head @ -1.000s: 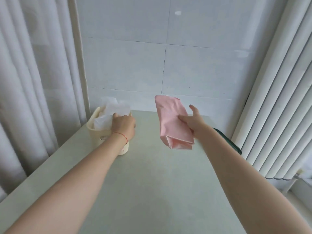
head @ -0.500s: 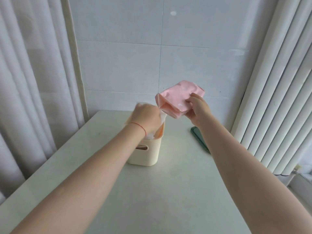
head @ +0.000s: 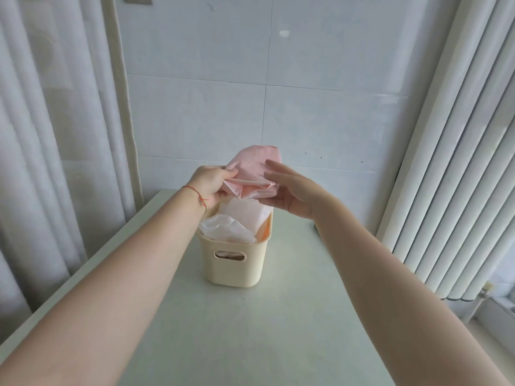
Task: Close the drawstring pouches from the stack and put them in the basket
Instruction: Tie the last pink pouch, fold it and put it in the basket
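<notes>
A pink drawstring pouch [head: 255,165] hangs just above the cream plastic basket [head: 234,271], which stands in the middle of the table. My left hand [head: 210,183], with a red string on its wrist, grips the pouch's left edge. On the pouch's right side is my right hand [head: 289,192], its fingers straight, touching the fabric from above and below. White and pale pouches [head: 231,229] fill the basket and stick up past its rim.
The pale green table [head: 250,330] runs to a white tiled wall. White curtains [head: 55,135] hang at the left and vertical blinds [head: 451,162] at the right. A dark flat object [head: 315,227] peeks out behind my right forearm.
The basket now stands at the table's middle in view. My left hand left the basket and took the pouch's left edge. My right hand's fingers straightened, and the pouch came lower over the basket.
</notes>
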